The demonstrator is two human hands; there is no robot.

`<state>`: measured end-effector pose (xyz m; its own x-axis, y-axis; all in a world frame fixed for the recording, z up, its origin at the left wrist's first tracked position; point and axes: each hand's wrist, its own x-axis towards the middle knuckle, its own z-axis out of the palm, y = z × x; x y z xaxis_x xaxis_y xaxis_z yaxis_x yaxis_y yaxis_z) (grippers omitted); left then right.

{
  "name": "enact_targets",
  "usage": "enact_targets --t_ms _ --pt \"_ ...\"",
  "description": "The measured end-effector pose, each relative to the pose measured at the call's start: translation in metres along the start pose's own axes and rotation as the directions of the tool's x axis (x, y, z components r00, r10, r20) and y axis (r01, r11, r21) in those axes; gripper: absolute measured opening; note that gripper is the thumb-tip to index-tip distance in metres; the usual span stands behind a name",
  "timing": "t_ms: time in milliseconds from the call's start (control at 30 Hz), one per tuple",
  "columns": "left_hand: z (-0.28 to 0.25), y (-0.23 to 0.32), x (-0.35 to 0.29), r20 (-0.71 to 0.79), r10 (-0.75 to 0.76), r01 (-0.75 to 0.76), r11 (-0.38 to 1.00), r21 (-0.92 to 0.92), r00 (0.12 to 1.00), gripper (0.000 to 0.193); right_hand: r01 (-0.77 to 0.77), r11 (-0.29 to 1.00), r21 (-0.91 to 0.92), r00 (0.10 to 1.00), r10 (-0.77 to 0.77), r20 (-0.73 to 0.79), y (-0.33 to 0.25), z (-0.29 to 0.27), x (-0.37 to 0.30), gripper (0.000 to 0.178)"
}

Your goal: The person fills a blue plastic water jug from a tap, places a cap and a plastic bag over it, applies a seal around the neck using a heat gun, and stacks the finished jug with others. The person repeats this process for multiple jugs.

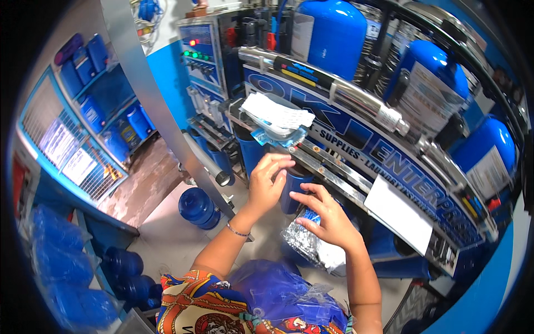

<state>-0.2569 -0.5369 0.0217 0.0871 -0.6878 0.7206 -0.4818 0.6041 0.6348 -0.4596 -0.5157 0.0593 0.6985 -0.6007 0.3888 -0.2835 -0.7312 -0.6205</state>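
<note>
Both my hands are raised in front of me with fingers loosely curved and apart, and nothing shows in either. My left hand (267, 181) is held just below a stack of white sheets or packets (278, 113), which rests in a shallow holder on the machine's metal ledge. To the right and a little nearer, my right hand (328, 214) hovers above a shiny clear plastic bag (314, 245) with whitish contents. Between my arms, close to my body, lies blue translucent plastic (283, 289), wrapped in part by clear film.
Blue filter housings (292, 192) hang under the ledge, and a white board (397, 214) leans on it at right. Tall blue tanks (331, 36) stand behind. A metal post (167, 117), a round blue water bottle (198, 208) and film-wrapped bottles (64, 261) are at left.
</note>
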Motion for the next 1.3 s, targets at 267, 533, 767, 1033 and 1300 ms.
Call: enact_targets --t_ms 267,533,767,1033,1300 --pt "0.01 -0.06 0.103 -0.498 0.003 0.038 0.997 0.071 0.867 0.03 0.033 0.956 0.293 0.996 -0.009 -0.085 0.058 -0.007 0.105 0.053" --pt "-0.048 -0.195 0.208 -0.778 0.102 0.24 0.919 0.312 0.62 0.032 0.105 0.813 0.573 0.986 -0.011 -0.164 0.075 0.021 0.222 0.052" --pt "-0.13 -0.366 0.263 -0.865 0.122 0.557 0.719 0.415 0.487 0.025 -0.003 0.661 0.75 1.0 -0.016 0.018 0.1 0.017 0.252 0.051" --pt "-0.193 -0.467 0.289 -0.638 -0.078 0.608 0.407 0.682 0.766 0.033 -0.14 0.327 0.935 0.99 0.064 0.126 0.12 0.01 0.254 0.074" --pt "-0.213 -0.496 0.309 -0.519 -0.202 0.557 0.321 0.766 0.83 0.022 -0.198 0.359 0.912 0.979 0.126 0.163 0.126 0.011 0.257 0.08"
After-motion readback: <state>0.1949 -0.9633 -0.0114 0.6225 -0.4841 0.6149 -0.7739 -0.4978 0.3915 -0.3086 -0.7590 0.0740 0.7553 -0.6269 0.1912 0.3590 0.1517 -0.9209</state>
